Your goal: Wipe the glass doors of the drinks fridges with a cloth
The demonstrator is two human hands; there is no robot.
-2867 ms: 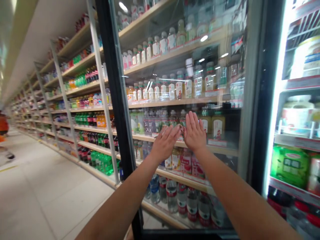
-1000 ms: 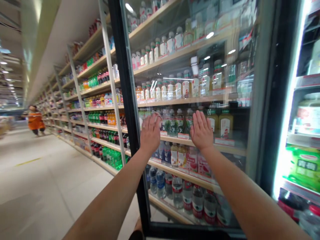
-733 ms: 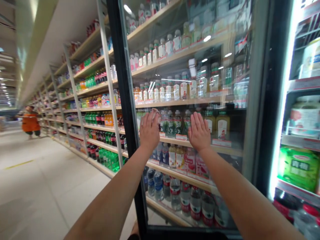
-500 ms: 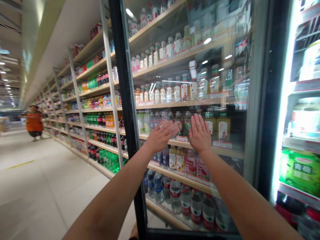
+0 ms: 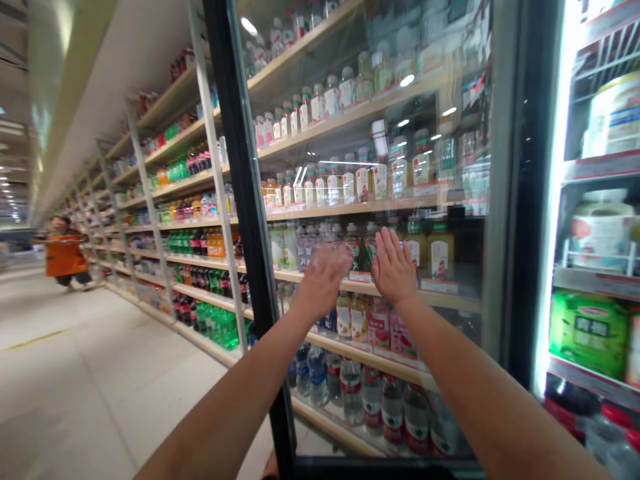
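My right hand (image 5: 393, 268) lies flat on the glass door (image 5: 450, 320) of a drinks cooler, fingers spread and pointing up, with nothing in it. My left hand (image 5: 323, 279) is close to its left, also against the glass, and it is smeared by motion. Its fingers seem stretched out, but I cannot make out whether anything lies under them. The door stands swung out, with its black frame edge (image 5: 239, 200) left of my hands. Through the glass I see rows of bottles on wooden shelves (image 5: 350, 207).
The lit cooler interior (image 5: 590, 327) with green packs and bottles is open at the right. Long drink shelves (image 5: 165, 200) run down the aisle on the left. A person in orange (image 5: 63, 255) stands far down the pale tiled floor (image 5: 100, 387).
My left hand has slid back and forth across the glass, out toward the door frame and then back beside my right hand. The right hand has stayed flat in place.
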